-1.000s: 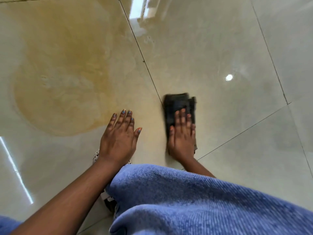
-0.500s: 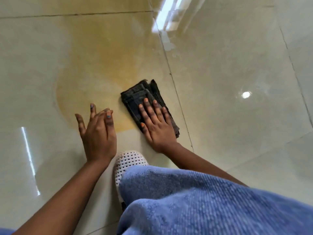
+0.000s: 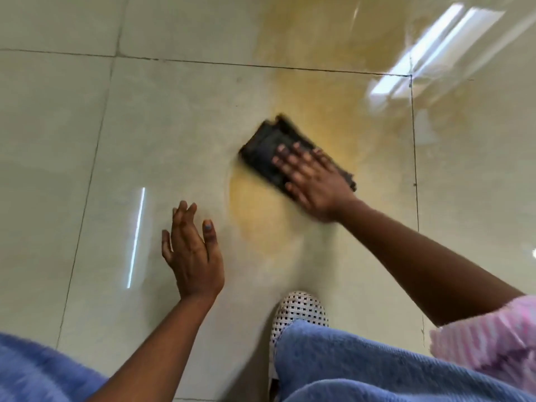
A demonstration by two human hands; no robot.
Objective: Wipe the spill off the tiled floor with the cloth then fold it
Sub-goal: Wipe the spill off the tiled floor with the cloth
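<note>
A dark folded cloth point(image 3: 265, 146) lies flat on the glossy beige tiled floor point(image 3: 162, 134), at the left edge of a yellow-brown spill point(image 3: 261, 219) that spreads up and to the right. My right hand point(image 3: 311, 178) presses flat on the cloth's near half, fingers spread, blurred by motion. My left hand point(image 3: 191, 250) rests on the dry tile to the left of the spill, fingers apart and holding nothing.
My white perforated shoe point(image 3: 300, 313) stands on the tile just below the spill. Blue-clad knees point(image 3: 362, 364) fill the bottom of the view, and a pink striped sleeve point(image 3: 490, 335) shows at the lower right. Grout lines cross the floor.
My right hand has pushed the cloth from the dry tile on the right into the spill and across to its left edge. My left hand stays planted on the floor.
</note>
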